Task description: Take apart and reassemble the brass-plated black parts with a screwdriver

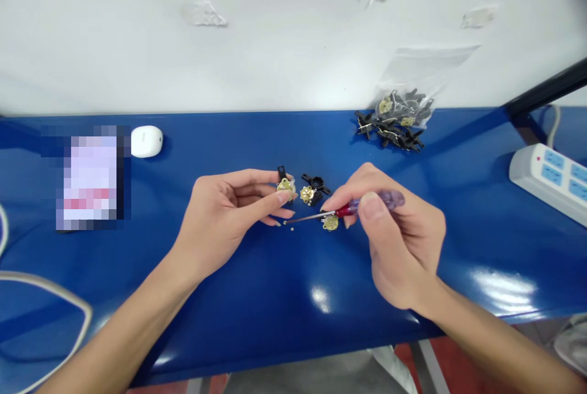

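My left hand (pixel 233 210) pinches a small brass-and-black part (pixel 286 186) between thumb and fingers, a black tab sticking up from it. In my right hand (pixel 394 235) is a screwdriver (pixel 353 205) with a clear purple and red handle. Its thin shaft points left, and the tip is just below my left fingertips, close to a tiny bright piece (pixel 292 229) on the table. Between the hands lie another brass plate (pixel 307 194) and a black bracket (pixel 316 183). A further brass disc (pixel 330 223) sits under the screwdriver shaft, partly covered.
At the back right a clear plastic bag (pixel 413 88) of brass and black parts leans on the white wall, with loose black parts (pixel 394 134) before it. A power strip (pixel 550 174) is far right. Left are a white case (pixel 147 141), a blurred phone (pixel 89 180) and a cable (pixel 50 281).
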The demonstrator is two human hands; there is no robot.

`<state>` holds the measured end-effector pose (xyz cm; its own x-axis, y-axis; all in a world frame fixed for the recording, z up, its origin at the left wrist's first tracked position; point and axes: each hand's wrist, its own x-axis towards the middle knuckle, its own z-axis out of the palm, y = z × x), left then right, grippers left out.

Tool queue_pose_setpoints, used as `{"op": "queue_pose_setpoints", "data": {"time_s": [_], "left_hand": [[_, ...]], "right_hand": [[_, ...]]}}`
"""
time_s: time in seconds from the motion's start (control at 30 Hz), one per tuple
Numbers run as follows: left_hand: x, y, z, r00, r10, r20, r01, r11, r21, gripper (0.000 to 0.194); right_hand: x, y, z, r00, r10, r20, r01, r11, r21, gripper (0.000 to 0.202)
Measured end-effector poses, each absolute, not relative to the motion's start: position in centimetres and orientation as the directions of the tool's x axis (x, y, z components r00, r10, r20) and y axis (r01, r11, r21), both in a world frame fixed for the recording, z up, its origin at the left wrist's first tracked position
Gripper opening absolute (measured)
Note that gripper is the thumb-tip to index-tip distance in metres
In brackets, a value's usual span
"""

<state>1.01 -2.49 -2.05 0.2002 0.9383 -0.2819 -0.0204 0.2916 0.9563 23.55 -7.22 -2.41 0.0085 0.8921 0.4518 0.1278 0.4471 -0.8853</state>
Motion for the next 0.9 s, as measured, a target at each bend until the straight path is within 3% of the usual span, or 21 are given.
{"op": "queue_pose_setpoints", "data": {"time_s": [0.17,0.53,0.9], "left_hand": [[1.5,-3.0,-1.8,0.245,0.907,-0.343,-0.054,0.366,0.929,0.033],[1.6,-3.0,-2.2,0.378,0.840,-0.390,-0.109,0.458,0.882,0.022],[1.3,-3.0,-2.3,0.369,0.842,-0.393,-0.136,0.467,0.874,0.020]], "right_hand": [[23.3,-6.9,-3.0,0.044,0.823,0.567,0.084,0.562,-0.823,0.027],[23.7,-7.1,-2.1,0.014,0.823,0.568,0.132,0.561,-0.817,0.027],[23.4,-6.5,-3.7,0.081,0.782,0.618,0.130,0.607,-0.784,0.026]]}}
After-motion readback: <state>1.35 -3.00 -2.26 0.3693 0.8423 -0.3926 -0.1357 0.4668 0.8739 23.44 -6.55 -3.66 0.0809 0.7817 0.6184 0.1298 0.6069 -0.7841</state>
